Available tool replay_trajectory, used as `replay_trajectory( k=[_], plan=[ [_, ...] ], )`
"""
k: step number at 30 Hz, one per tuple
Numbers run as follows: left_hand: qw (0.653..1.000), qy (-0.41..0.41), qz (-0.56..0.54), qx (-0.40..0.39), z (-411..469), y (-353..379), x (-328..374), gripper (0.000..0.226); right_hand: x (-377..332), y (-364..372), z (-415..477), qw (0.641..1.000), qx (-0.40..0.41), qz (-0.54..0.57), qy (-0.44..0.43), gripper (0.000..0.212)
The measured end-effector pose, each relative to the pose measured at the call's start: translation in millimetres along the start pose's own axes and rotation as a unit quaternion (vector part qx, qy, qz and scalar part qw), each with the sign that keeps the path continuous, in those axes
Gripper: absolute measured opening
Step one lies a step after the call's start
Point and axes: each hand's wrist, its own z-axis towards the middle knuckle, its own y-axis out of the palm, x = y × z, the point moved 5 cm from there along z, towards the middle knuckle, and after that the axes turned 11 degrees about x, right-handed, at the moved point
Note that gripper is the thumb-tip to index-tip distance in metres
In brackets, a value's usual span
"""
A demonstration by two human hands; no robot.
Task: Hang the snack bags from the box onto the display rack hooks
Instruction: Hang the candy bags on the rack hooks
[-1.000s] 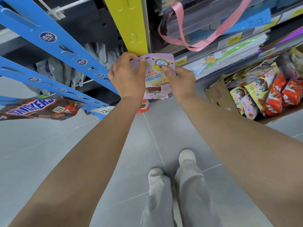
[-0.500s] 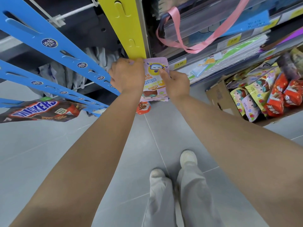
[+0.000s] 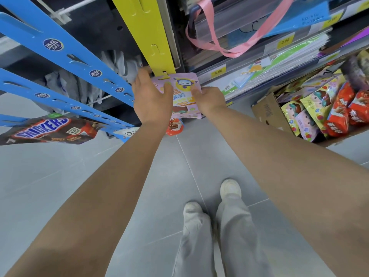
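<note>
A pink snack bag (image 3: 182, 84) with a cartoon face is pressed against the lower end of the yellow hanging strip (image 3: 148, 35). A yellow hook tab of the strip pokes through the bag's top hole. My left hand (image 3: 150, 100) grips the bag's left edge, thumb on its front. On the bag's right side, my right hand (image 3: 209, 97) pinches its edge. Another pink bag and a red-and-white snack (image 3: 174, 126) hang below. The cardboard box (image 3: 268, 112) at the right holds several snack bags (image 3: 327, 108).
Blue hanging strips (image 3: 65, 56) slant across the left, one carrying a Snickers bag (image 3: 48, 131). Shelves with price tags, stationery and a pink ribbon (image 3: 223, 41) stand behind. Grey tiled floor, my legs and white shoes (image 3: 230, 188) are below.
Both hands have lifted the pink bag up to the strip's lower end, and its top hole now sits over the yellow hook tab.
</note>
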Motion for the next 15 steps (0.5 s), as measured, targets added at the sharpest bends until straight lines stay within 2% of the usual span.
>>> replay_trajectory(
  k=[5,8,10,13,15],
  plan=[
    [0.999,0.009,0.031,-0.038,-13.7,-5.4,-2.7,0.059,11.6,-10.2,-8.7,0.996,-0.059,-0.048,0.048,0.035],
    [0.995,-0.007,0.079,-0.068,-30.8,-9.4,2.5,0.08,26.6,-27.6,-20.6,0.993,-0.072,-0.043,0.077,0.043],
    [0.987,-0.051,0.112,-0.105,-43.8,-6.7,13.4,0.087,34.2,-46.3,-33.0,0.992,-0.085,0.0,0.093,0.051],
    [0.967,-0.113,0.11,-0.199,-68.3,9.5,47.2,0.083,47.3,-93.0,-46.3,0.99,-0.085,0.042,0.103,0.05],
    [0.955,-0.12,0.093,-0.255,-90.2,23.9,79.0,0.076,60.8,-133.9,-52.0,0.988,-0.057,0.073,0.123,0.052]
  ],
)
